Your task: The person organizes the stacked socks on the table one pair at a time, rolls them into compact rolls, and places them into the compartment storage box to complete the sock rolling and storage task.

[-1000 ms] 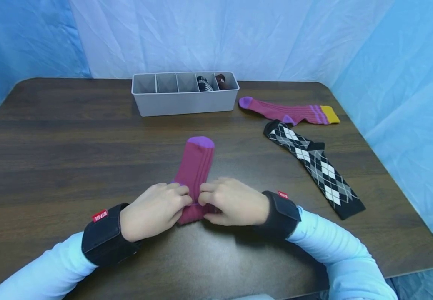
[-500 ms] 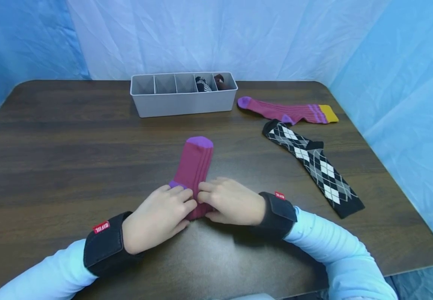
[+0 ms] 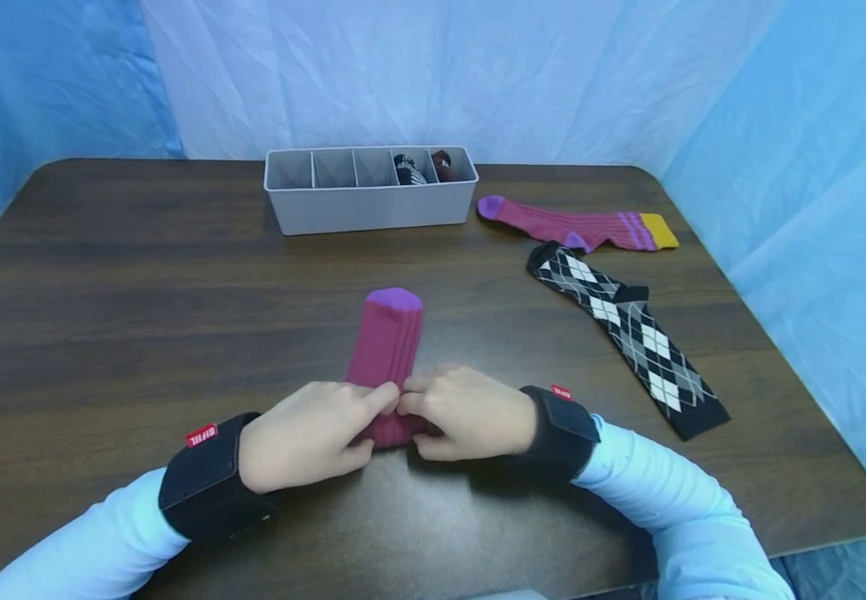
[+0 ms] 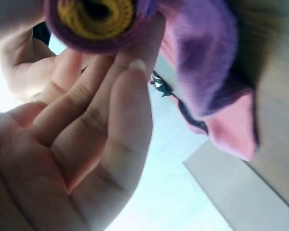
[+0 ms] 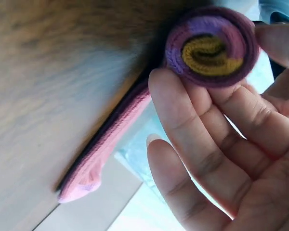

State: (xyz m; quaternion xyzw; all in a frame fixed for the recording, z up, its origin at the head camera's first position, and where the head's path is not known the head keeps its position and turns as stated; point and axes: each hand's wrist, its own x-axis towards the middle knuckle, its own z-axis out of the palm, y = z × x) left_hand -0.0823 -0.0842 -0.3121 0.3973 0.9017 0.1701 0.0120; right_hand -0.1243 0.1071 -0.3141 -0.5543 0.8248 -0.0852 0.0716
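Note:
A magenta ribbed sock (image 3: 386, 342) with a purple toe lies flat before me, toe pointing away, its near end rolled up. Seen end-on in the right wrist view, the roll (image 5: 212, 79) is a tight spiral with yellow cuff fabric at its core. My left hand (image 3: 312, 437) holds the roll's left end, thumb on the near side and fingers over the top. At the other end, my right hand (image 3: 470, 417) grips the roll between thumb and fingers. In the left wrist view a purple patch (image 4: 200, 62) of the sock hangs loose beside the fingers (image 4: 130, 120).
A grey divided box (image 3: 372, 208) stands at the back, with a black-and-white bundle (image 3: 408, 171) and a brown bundle (image 3: 443, 167) in its right compartments. To the right lie a matching magenta sock (image 3: 590, 227) with a yellow cuff and a black argyle sock (image 3: 628, 333).
My left hand lifted its fingers off, then settled again on the roll. The sock's toe has come slightly nearer, and its purple heel is now covered. The right hand stays about where it was.

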